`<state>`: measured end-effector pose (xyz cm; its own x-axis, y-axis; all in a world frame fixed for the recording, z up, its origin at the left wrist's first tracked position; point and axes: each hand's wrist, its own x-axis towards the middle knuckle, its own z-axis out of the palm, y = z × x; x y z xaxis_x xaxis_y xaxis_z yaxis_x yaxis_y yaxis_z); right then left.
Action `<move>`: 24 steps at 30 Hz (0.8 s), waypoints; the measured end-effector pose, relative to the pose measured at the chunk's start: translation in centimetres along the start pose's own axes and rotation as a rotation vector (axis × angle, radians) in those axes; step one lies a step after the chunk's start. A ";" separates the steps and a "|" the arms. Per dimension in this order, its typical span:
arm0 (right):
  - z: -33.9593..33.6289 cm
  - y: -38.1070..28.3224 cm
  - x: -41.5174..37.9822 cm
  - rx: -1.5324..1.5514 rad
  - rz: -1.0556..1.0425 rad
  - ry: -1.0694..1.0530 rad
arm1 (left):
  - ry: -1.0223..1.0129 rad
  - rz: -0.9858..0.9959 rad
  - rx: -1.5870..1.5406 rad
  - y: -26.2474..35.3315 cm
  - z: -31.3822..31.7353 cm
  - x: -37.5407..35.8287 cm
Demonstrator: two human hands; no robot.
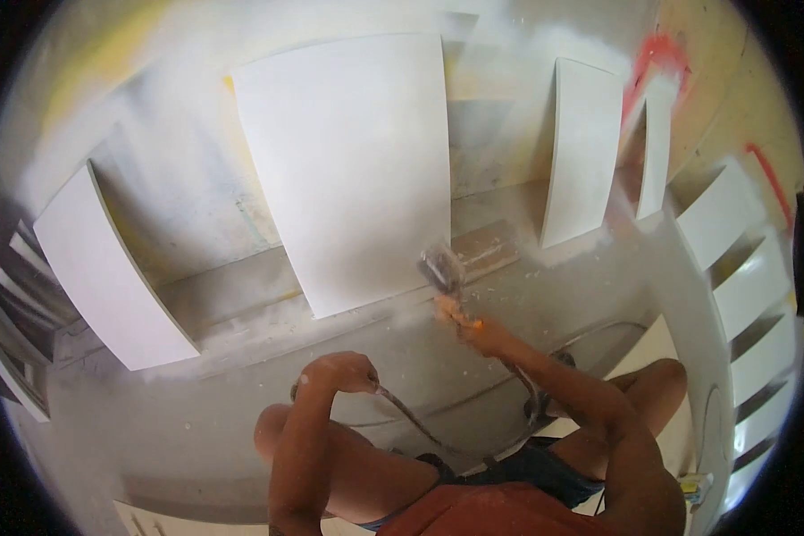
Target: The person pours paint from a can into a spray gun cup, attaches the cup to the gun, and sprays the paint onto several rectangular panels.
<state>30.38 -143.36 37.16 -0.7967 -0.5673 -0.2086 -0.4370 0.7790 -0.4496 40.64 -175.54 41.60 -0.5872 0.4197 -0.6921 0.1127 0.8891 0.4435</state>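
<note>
My right hand (463, 323) is wrapped round the handle of a spray gun (443, 271), whose cup end is slightly blurred and lies before the lower right edge of a large white panel (357, 170). From below that hand a hose (411, 416) runs down and loops across to my left side. My left hand (347, 371) is closed round the hose, near my left knee. The large panel leans upright against the wall, and neither hand touches it.
A white panel (107, 277) leans at the left. Two narrower ones (585, 147) (656, 152) lean right of the large panel. Several more white pieces (752, 290) line the right side. Another board (657, 357) lies beside my right leg. The hose crosses the floor (241, 402).
</note>
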 end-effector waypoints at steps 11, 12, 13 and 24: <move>-17.0 -13.3 7.1 0.841 -0.240 0.717 | 0.101 -0.177 -0.079 0.4 -0.8 -2.8; -16.7 -13.0 6.8 0.850 -0.200 0.679 | 0.120 -0.174 -0.095 0.3 -0.7 -2.8; -16.2 -12.6 6.4 0.858 -0.158 0.642 | 0.120 -0.173 -0.098 0.3 -0.8 -2.9; 0.0 -4.9 -1.6 0.446 0.434 -0.223 | 0.047 -0.124 0.022 0.3 -0.9 -1.8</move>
<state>33.80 -146.28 39.73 -0.7349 -0.3060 -0.6052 0.1572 0.7912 -0.5909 41.03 -176.13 43.45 -0.6347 0.2973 -0.7133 0.0536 0.9377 0.3432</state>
